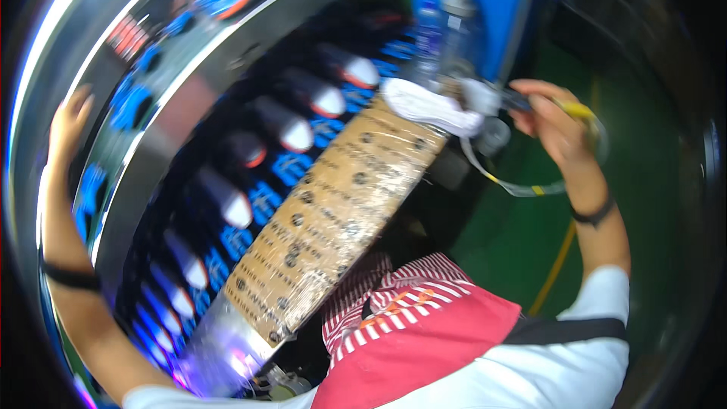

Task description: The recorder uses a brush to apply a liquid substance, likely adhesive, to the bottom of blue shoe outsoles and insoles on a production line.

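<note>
My right hand [556, 121], at the right, is closed round a dark slim handle [515, 98]. A yellow piece [577, 110] shows at the back of that hand, and a clear hose [522, 191] with yellow bands loops below it. The tool's kind cannot be made out. Just left of its tip lies a white sole-shaped pad [432, 107] on the end of a brown cardboard panel [333, 220] wrapped in clear film. Far to the left, my left hand [70, 125] is raised beside the conveyor edge, blurred, its fingers apart and nothing visible in them.
Dark shoes with white toes [295, 134] and blue parts [294, 169] stand in a row along the panel. Blue and orange shoe pieces [227, 1] lie on the conveyor [174, 49] beyond. Two bottles [429, 42] stand near a blue board [496, 23]. Green floor [485, 235] lies right.
</note>
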Available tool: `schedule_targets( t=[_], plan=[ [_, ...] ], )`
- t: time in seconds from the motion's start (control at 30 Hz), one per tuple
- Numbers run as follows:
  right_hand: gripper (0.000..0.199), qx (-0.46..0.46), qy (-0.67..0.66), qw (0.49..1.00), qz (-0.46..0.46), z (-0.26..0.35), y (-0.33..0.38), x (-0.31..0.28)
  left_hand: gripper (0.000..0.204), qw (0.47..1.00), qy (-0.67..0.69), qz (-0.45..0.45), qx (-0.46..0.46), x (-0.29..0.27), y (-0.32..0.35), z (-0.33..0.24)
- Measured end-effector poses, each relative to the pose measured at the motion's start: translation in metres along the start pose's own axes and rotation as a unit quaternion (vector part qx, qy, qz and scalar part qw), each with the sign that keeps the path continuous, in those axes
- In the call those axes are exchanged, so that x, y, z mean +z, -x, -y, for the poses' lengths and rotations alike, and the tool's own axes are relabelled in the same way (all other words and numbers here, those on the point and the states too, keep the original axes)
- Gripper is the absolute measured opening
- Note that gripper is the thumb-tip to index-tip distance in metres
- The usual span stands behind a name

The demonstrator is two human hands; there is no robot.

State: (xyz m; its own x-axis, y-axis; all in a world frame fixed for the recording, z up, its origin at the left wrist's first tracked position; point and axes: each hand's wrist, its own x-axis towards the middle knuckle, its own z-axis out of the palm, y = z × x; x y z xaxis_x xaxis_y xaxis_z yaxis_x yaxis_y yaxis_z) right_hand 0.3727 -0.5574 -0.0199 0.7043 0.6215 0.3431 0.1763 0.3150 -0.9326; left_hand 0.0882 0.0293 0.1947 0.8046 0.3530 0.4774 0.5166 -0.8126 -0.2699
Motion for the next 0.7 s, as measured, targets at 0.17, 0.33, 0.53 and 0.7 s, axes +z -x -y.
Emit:
schedule_targets(
  t=[0.17, 0.33, 0.53, 0.7],
  plan=[
    [0.033, 0.027, -0.065, 0.996, 0.047, -0.030, -0.043, 0.012, 0.037, 0.991, 0.102, -0.046, 0.076, 0.050, 0.004, 0.038],
    [0.025, 0.101, -0.048, 0.993, 0.047, -0.073, -0.062, 0.025, 0.037, 0.909, 0.403, 0.099, 0.028, 0.050, 0.064, -0.149],
    [0.021, 0.154, -0.032, 0.984, 0.079, -0.101, -0.051, 0.043, 0.027, 0.821, 0.383, 0.160, 0.391, -0.053, 0.146, -0.377],
    [0.018, 0.163, -0.002, 0.982, 0.093, -0.110, -0.044, 0.046, 0.061, 0.565, 0.568, 0.413, 0.432, -0.059, 0.178, -0.454]
  ],
)
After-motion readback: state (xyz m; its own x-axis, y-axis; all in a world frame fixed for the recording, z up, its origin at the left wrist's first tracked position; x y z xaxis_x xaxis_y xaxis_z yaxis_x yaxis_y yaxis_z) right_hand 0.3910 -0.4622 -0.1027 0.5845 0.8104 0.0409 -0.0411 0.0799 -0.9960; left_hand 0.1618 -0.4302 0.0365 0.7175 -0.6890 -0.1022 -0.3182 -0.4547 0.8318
